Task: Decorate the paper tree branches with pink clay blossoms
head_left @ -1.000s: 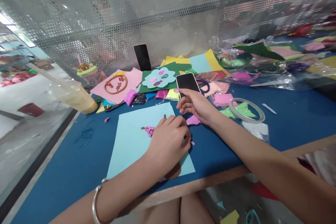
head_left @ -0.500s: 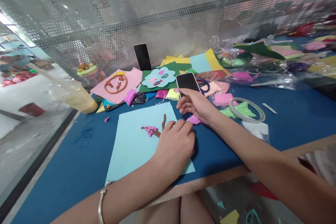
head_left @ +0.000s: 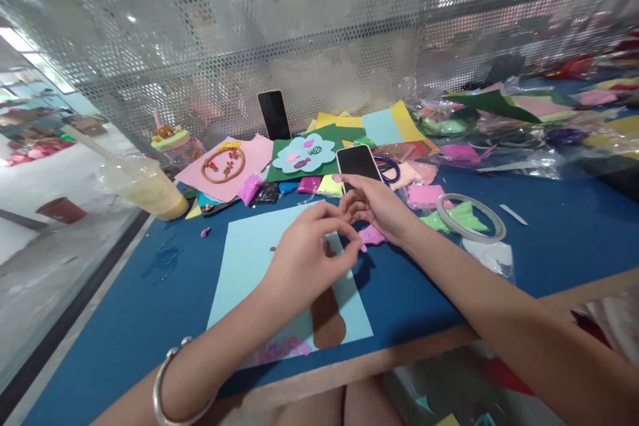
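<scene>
The left hand is pinching a pink bit beside the light-blue sheet on the surface. The right hand is curling nearby; whether its fingers are holding anything is unclear.

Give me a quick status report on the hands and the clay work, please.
Left hand over light-blue sheet, apparently pinching pink clay bit. Right hand half-curled near pink clay lump. Left hand blocks part of brown trunk shape.
</scene>
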Demonstrator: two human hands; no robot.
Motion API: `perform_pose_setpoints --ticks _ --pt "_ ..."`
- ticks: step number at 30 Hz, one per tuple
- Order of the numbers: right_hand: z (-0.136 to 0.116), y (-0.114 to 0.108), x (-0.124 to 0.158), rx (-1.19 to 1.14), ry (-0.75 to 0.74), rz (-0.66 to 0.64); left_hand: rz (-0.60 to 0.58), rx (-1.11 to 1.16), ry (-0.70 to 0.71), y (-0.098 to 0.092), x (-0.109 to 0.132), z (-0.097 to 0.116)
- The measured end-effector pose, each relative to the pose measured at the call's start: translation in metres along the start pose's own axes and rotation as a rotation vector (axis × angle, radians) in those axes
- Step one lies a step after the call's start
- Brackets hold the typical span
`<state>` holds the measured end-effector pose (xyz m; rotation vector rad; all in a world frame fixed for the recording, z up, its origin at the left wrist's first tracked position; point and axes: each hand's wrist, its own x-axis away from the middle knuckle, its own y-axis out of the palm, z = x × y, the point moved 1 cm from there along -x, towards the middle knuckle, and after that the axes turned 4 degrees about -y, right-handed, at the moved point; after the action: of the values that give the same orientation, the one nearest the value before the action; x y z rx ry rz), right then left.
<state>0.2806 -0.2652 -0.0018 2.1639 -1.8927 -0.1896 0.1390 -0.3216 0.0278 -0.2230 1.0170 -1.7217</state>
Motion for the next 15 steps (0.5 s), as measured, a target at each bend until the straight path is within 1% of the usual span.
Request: perform_pose_setpoints --ticks 3,4,6,8,10,15 --pt "0.0 0.002 0.002 0.017 0.007 -0.043 0.271 -0.12 0.138 -0.017 -0.009 -0.004" --pt "0.001 0.002 0.003 0.018 0.001 -0.071 0.343 -0.162 0.172 -0.021 -0.012 -0.006" --pt "0.003 0.001 0.003 0.011 -0.02 -0.134 0.446 -0.222 0.224 -0.026 -0.019 -0.013" --pt "0.005 0.001 0.004 0.0 -0.034 -0.18 0.503 -0.26 0.267 -0.026 -0.025 -0.022" --pt "0.005 0.001 0.006 -0.009 -0.035 -0.208 0.525 -0.285 0.291 -0.024 -0.031 -0.03" --pt "0.004 0.004 0.009 -0.012 -0.049 -0.242 0.53 -0.271 0.256 -0.017 -0.04 -0.044"
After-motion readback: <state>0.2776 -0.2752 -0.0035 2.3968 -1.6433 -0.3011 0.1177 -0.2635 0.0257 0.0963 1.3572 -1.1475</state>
